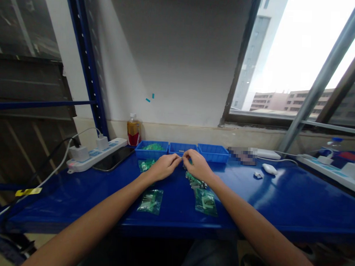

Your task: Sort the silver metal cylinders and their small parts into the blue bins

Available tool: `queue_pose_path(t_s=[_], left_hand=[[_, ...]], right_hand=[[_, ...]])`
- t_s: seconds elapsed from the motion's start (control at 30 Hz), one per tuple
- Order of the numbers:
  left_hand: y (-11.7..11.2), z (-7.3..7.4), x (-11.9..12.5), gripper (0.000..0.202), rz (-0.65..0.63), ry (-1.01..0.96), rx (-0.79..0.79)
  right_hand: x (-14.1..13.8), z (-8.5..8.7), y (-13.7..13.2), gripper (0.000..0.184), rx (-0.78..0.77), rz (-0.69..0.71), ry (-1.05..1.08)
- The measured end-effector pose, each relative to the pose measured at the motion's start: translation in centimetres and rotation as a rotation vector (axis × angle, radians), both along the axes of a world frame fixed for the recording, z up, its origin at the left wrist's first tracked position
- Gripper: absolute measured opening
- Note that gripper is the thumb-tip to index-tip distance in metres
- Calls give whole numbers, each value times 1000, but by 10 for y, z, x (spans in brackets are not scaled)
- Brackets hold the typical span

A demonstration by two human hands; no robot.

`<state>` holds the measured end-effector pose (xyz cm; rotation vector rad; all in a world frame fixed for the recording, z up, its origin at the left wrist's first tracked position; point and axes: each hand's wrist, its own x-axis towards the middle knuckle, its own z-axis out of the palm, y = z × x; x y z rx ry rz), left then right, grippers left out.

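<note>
My left hand and my right hand meet fingertip to fingertip over the blue table, in front of the middle blue bin. Both are closed in a pinch; whatever sits between the fingertips is too small to name. Just below my right hand lies a pile of small green and metallic pieces. More green packets lie beside my left hand, partly hidden by it. Closer to the front edge are two green-tinted clear bags, a left one and a right one, each with small light-coloured pieces inside.
A left blue bin holds green pieces; a right blue bin stands beyond the middle one. Around them are a drink bottle, a phone, a left power strip, a white earbud case and a right power strip.
</note>
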<state>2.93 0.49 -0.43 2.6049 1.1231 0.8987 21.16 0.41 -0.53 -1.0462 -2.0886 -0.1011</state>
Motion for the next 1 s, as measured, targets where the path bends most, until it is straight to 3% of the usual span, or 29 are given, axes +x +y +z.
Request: queue_pose_path(t_s=[0.07, 0.2, 0.3, 0.47, 0.57, 0.63, 0.8, 0.9, 1.0], left_hand=[[0, -3, 0, 33, -14, 19, -3], [3, -8, -1, 32, -19, 57, -13], [4, -10, -3, 31, -14, 79, -36], [5, -11, -3, 31, -38, 110, -79], [6, -13, -1, 31, -55, 124, -84], [6, -15, 1, 31, -67, 130, -80], [6, -14, -1, 30, -87, 152, -67], [6, -13, -2, 30, -78, 160, -71], [6, -13, -3, 29, -86, 153, -57]], right_hand=[[12, 2, 12, 12, 25, -102, 5], [53, 7, 40, 16, 31, -455, -16], [99, 9, 47, 23, -57, -545, -51], [206, -5, 16, 27, 12, -668, -135], [261, -28, -10, 36, -128, -747, -300], [282, -42, -20, 38, -220, -775, -367], [293, -55, -19, 32, -344, -815, -414], [280, -46, -24, 28, -286, -798, -403], [260, -29, -42, 26, -158, -785, -203]])
